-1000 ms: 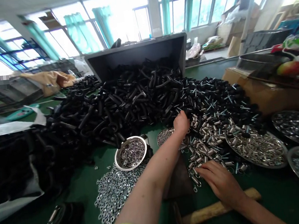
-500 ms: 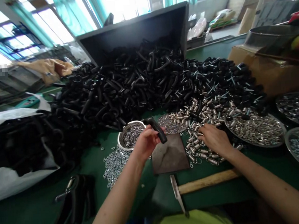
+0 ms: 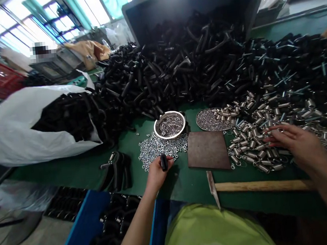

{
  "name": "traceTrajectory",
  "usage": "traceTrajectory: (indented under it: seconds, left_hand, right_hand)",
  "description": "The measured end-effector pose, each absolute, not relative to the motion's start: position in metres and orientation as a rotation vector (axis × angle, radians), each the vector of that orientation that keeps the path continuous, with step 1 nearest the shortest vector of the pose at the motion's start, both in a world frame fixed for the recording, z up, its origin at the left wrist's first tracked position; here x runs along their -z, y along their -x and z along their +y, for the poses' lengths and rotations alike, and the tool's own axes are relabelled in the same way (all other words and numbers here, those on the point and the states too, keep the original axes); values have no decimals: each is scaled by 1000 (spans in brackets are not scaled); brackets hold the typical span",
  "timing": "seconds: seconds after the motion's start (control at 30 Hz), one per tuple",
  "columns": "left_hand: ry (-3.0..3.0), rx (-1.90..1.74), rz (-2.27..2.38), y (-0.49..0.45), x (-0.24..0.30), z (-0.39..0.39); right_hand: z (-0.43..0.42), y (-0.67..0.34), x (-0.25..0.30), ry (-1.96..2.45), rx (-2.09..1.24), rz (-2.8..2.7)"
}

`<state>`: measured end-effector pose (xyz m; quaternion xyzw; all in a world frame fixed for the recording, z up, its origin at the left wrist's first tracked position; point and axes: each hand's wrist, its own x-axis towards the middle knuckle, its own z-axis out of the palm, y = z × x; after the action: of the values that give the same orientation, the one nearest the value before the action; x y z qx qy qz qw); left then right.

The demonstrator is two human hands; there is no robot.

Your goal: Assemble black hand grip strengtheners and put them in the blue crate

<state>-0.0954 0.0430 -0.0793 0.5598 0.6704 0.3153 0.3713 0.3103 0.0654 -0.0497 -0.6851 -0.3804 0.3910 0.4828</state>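
Left hand point(image 3: 156, 173) clenching black piece point(image 3: 163, 162), right fingers point(image 3: 278, 131) open over springs point(image 3: 250, 155), dark plate point(image 3: 208, 150) between

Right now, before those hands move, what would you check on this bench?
Left hand pinching a small black piece: ok, held in the fingertips.
Right hand over the coiled steel springs: cannot tell whether it touches them.
Wooden-handled hammer: ok, lying apart from both hands.
Loose steel washers outside the steel bowl: not ok, scattered on the green mat.
Dark metal plate: ok, lying flat.
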Motion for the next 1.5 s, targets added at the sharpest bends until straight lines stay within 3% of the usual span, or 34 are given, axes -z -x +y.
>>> traceTrajectory:
  seconds: [0.2, 0.37, 0.67, 0.93, 1.13, 1.5]
  left_hand:
    - [-2074, -245, 2116, 66, 89, 57]
    - [-2284, 62, 2108, 61, 85, 58]
    - [-2356, -12, 1959, 61, 82, 65]
    - [-2277, -96, 1925, 67, 87, 73]
    - [-2212, -366, 1837, 62, 90, 75]
    - [-2236, -286, 1799, 65, 95, 82]
  right_hand:
    - [52, -288, 50, 1699, -916, -1097]
    - [41, -253, 46, 1559, -1102, -1177]
    - [34, -208, 49, 1334, -1389, -1223]
    - [28, -198, 56, 1342, -1450, -1271]
    - [28, -199, 57, 1367, -1449, -1252]
    - [27, -193, 56, 1359, -1435, -1239]
